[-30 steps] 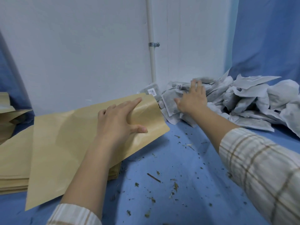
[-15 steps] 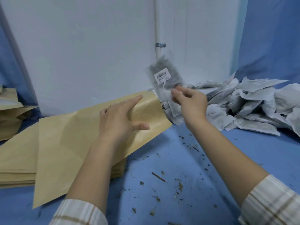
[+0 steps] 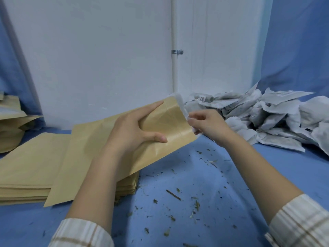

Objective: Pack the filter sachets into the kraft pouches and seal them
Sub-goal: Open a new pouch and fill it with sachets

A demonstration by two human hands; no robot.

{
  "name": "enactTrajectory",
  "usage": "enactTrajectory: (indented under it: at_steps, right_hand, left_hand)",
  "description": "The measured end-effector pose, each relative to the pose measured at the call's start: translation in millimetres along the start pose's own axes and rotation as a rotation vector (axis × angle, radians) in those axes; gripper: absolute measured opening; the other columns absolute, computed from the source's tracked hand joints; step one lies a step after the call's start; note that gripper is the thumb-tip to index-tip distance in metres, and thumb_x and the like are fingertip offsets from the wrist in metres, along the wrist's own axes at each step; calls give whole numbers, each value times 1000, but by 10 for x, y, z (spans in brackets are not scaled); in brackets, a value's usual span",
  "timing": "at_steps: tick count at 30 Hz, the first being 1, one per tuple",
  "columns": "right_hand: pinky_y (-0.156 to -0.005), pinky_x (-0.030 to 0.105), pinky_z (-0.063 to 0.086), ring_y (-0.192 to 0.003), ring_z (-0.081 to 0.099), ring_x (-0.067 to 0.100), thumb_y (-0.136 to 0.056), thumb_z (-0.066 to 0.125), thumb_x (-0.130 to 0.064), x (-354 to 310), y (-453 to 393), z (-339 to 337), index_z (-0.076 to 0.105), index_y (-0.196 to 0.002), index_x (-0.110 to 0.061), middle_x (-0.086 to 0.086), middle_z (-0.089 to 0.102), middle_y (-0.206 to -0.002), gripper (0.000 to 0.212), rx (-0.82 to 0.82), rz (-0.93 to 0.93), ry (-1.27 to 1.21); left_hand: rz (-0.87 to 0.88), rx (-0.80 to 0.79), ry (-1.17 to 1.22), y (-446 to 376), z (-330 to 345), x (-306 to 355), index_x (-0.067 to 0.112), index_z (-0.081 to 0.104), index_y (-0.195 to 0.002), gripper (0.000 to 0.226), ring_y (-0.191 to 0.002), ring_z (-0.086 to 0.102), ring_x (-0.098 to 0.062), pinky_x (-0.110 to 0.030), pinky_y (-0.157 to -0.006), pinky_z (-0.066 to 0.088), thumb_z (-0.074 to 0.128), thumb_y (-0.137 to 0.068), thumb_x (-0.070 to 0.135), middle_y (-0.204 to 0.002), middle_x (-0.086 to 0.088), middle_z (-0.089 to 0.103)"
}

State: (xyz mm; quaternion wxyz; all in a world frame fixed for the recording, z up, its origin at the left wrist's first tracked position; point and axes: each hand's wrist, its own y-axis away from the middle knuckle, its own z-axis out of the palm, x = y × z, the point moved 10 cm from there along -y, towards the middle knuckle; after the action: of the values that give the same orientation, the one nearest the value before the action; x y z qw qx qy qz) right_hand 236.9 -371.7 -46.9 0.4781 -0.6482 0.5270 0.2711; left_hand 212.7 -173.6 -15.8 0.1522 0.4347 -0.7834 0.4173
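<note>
My left hand (image 3: 132, 132) grips kraft pouch (image 3: 114, 150) near its mouth edge; right hand (image 3: 206, 124) pinches sachet (image 3: 181, 106) at that opening. Sachet heap (image 3: 267, 118) crowds right; blue surface (image 3: 204, 184) between.

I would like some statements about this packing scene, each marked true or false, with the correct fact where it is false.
1. The left hand holds a kraft pouch by its open end. True.
2. The right hand is empty. False: it pinches a white sachet at the pouch mouth.
3. The heap of sachets lies to the right, near the wall. True.
4. The stack of pouches lies on a red cloth. False: the cloth is blue.
5. Bits of dried herb lie on the cloth. True.
</note>
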Motion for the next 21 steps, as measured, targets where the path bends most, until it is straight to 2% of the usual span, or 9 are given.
enactTrajectory:
  at_steps: [3, 6, 8, 12, 14, 15, 17, 19, 21]
  right_hand:
    - [-55, 9, 37, -58, 50, 3, -83, 54, -8, -152, 43, -188, 73, -86, -32, -21, 59, -63, 31, 160, -133, 340]
    - [-58, 10, 37, -62, 49, 0, -79, 57, -8, -269, 70, -160, 67, -71, -45, -23, 59, -59, 39, 72, -204, 328]
    - [-57, 9, 37, -62, 49, -1, -79, 56, -10, -310, 67, -104, 66, -67, -45, -23, 57, -55, 38, -5, -204, 445]
    - [-61, 12, 41, -67, 53, -1, -82, 54, -14, -329, 48, -32, 74, -85, -35, -24, 55, -62, 29, -89, -164, 711]
    - [-60, 11, 44, -61, 53, -2, -84, 54, -15, -319, 28, 14, 74, -88, -31, -19, 59, -58, 25, -99, -148, 577]
    - [-64, 15, 47, -59, 54, 0, -85, 54, -15, -296, 24, 70, 73, -90, -22, -12, 62, -61, 20, -135, -124, 420]
    - [-71, 29, 50, -68, 58, 12, -88, 53, -8, -233, 92, 278, 68, -95, -8, 7, 64, -77, 17, -300, -40, 51]
    - [-73, 28, 53, -81, 65, 13, -90, 50, 2, -182, 192, 484, 63, -100, -18, 3, 69, -89, 26, -485, 9, -208]
    - [-67, 21, 54, -79, 68, 6, -92, 47, 3, -100, 269, 590, 59, -108, -21, -7, 72, -86, 30, -563, 48, -300]
  left_hand:
    - [-5, -24, 48, 7, -4, -18, 69, 49, -111, 83, -93, 43, 32, 8, -70, 32, 89, -46, 37, -99, 53, 51]
    - [8, -25, 55, 9, -7, -12, 67, 51, -112, 82, -94, 44, 30, 7, -69, 33, 89, -48, 34, -100, 50, 53]
    - [8, -44, 52, 7, 23, -10, 67, 51, -112, 83, -95, 45, 29, 6, -70, 34, 89, -47, 34, -101, 48, 54]
    - [12, -92, 51, 4, 72, -13, 65, 53, -114, 82, -98, 48, 25, 6, -71, 35, 89, -47, 35, -105, 44, 56]
    - [26, -117, 44, 5, 100, 16, 66, 53, -113, 83, -98, 48, 25, 6, -70, 34, 89, -45, 36, -106, 44, 56]
    - [38, -141, 40, 8, 137, 46, 66, 52, -113, 83, -99, 47, 25, 6, -70, 34, 89, -44, 36, -107, 44, 56]
    - [70, -199, 30, 16, 249, 119, 67, 52, -112, 85, -103, 47, 25, 3, -75, 37, 90, -43, 35, -109, 44, 55]
    - [89, -235, 3, 16, 361, 181, 67, 53, -111, 85, -107, 46, 22, -5, -84, 39, 90, -42, 35, -112, 44, 55]
    - [107, -241, -42, 12, 441, 235, 65, 54, -112, 84, -113, 44, 19, -15, -96, 37, 89, -41, 38, -116, 43, 54]
